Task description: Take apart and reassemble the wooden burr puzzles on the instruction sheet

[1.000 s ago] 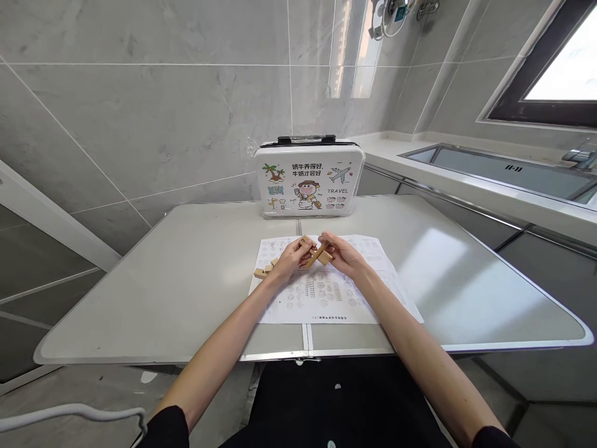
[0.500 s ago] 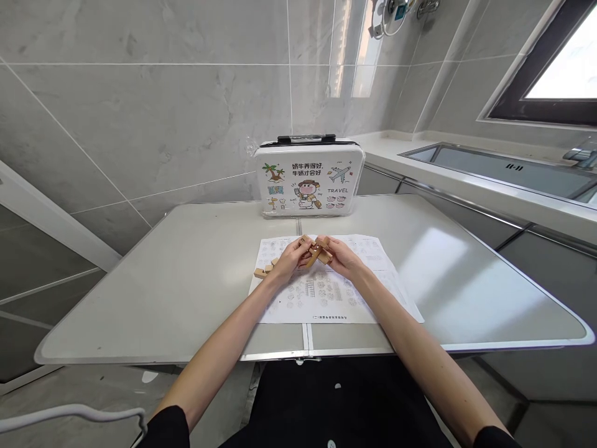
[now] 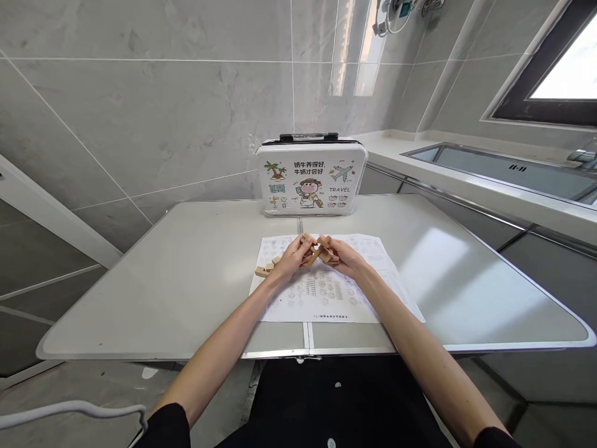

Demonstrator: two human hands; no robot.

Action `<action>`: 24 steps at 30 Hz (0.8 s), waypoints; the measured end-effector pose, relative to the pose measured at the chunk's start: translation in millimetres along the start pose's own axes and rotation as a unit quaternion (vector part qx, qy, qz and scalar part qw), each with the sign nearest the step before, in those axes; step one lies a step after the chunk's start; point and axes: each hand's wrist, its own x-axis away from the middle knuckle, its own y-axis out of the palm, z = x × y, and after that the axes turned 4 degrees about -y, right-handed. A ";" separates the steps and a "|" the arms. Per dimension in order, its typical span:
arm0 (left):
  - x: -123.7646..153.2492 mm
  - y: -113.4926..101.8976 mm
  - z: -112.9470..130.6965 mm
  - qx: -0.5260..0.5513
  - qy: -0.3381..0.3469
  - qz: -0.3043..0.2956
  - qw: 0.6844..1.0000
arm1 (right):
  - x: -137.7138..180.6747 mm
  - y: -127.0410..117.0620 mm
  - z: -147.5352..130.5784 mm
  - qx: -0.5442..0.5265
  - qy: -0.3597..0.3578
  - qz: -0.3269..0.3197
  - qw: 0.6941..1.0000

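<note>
Between my two hands, above the printed sheet point(image 3: 321, 302), are several notched wooden puzzle pieces point(image 3: 319, 251) crossing one another. My left hand point(image 3: 293, 256) is closed on the pieces at the left side, and my right hand point(image 3: 346, 257) grips them at the right. How firmly the pieces interlock is too small to tell. More loose wooden pieces point(image 3: 262, 272) lie on the sheet's left edge beside my left wrist, partly hidden by it. The sheet carries rows of small line diagrams and lies on a folding table point(image 3: 205, 280).
A white suitcase point(image 3: 312, 177) with cartoon prints, wrapped in clear plastic, stands at the table's back against the tiled wall. To the right is a counter with a sink point(image 3: 494, 167). A white cable point(image 3: 69, 407) hangs at the lower left.
My hands stay together on the wooden pieces, with a slight shift in the right fingers and the piece by them. The whole view has shifted slightly.
</note>
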 end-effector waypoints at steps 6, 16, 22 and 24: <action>-0.8 0.7 -1.2 0.005 0.002 0.010 1.000 | 3.0 1.4 -5.1 0.028 0.010 -0.003 1.000; 2.8 -1.0 7.5 -0.009 -0.012 -0.014 1.000 | 2.8 0.6 -2.5 0.030 0.013 -0.006 0.999; 3.2 5.1 4.8 -0.016 0.032 -0.005 0.999 | -2.3 -6.5 5.3 -0.006 -0.011 0.022 1.000; 4.7 7.3 5.7 -0.021 0.037 0.005 0.999 | -3.3 -8.6 6.8 -0.011 -0.011 0.032 0.999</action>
